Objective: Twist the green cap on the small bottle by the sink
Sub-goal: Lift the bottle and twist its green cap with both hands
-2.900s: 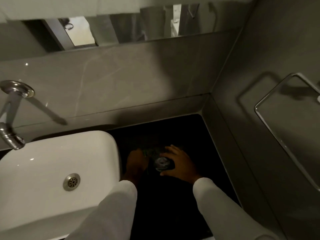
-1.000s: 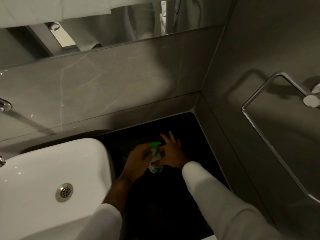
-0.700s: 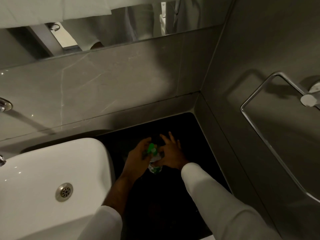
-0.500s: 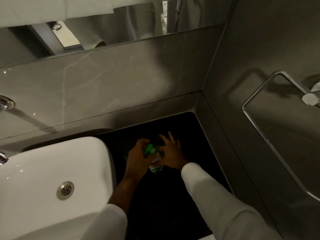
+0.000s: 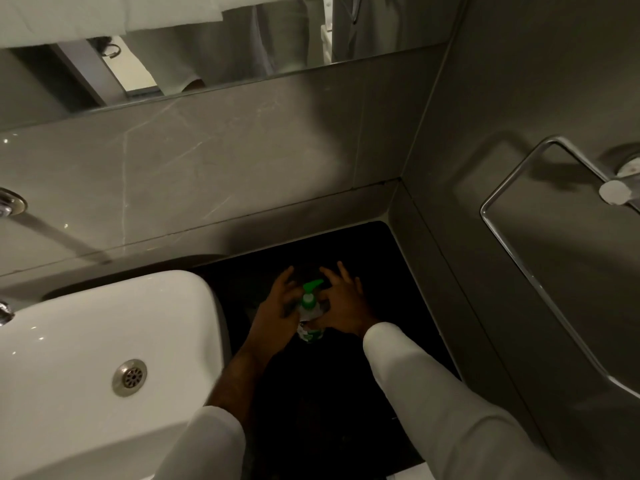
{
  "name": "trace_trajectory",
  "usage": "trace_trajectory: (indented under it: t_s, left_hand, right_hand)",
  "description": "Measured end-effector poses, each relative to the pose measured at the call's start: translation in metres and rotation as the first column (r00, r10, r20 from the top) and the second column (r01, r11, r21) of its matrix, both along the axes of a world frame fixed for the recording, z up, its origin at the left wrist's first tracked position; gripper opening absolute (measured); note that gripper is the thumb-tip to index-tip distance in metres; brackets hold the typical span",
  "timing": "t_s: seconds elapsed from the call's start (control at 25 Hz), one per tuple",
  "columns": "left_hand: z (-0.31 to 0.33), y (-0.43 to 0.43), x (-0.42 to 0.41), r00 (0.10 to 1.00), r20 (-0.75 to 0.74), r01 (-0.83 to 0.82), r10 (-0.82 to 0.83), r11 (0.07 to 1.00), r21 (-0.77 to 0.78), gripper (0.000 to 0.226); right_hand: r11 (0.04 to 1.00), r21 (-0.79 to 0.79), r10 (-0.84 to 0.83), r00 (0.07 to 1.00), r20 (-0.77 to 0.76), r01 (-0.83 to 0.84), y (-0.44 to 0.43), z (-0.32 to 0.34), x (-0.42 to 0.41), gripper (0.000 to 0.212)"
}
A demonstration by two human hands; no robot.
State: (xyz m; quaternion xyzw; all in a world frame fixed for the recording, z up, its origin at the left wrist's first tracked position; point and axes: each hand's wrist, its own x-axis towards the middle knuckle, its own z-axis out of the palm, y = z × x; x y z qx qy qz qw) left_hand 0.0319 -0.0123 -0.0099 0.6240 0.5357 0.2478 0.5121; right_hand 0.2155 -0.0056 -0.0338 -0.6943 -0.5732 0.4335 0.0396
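A small clear bottle (image 5: 310, 333) with a green-and-white label stands on the black counter (image 5: 311, 410) just right of the sink. Its green pump cap (image 5: 308, 300) is in full view, with the nozzle pointing to the upper right. My left hand (image 5: 273, 313) is against the left side of the cap, fingers spread and lifted. My right hand (image 5: 343, 306) is on the right side, thumb and palm wrapped around the bottle's body, its other fingers stretched upward. Both sleeves are white.
The white sink (image 5: 86, 323) with a metal drain (image 5: 130, 377) fills the lower left, and a faucet tip (image 5: 5, 311) shows at the left edge. Grey tiled walls form a corner behind the counter. A chrome towel ring (image 5: 512, 258) hangs on the right wall.
My left hand was closed over the green cap half a second ago; its fingers have now spread and the cap is uncovered, its nozzle turned toward the upper right. My right hand stays on the bottle.
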Motion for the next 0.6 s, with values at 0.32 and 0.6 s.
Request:
trace_trajectory:
  t_s: [0.32,0.6]
  left_hand:
    - [-0.011,-0.002,-0.005,0.998,0.030,-0.058,0.057,0.998,0.019,0.067]
    - [-0.005,0.001,-0.004,1.000,-0.001,-0.021,0.021,0.997,0.073,0.045]
  right_hand:
    - [0.998,0.030,0.061,0.998,0.002,-0.061,-0.002,0.006,0.001,0.072]
    - [0.997,-0.028,-0.070,0.996,-0.048,0.069,-0.004,0.013,-0.007,0.096]
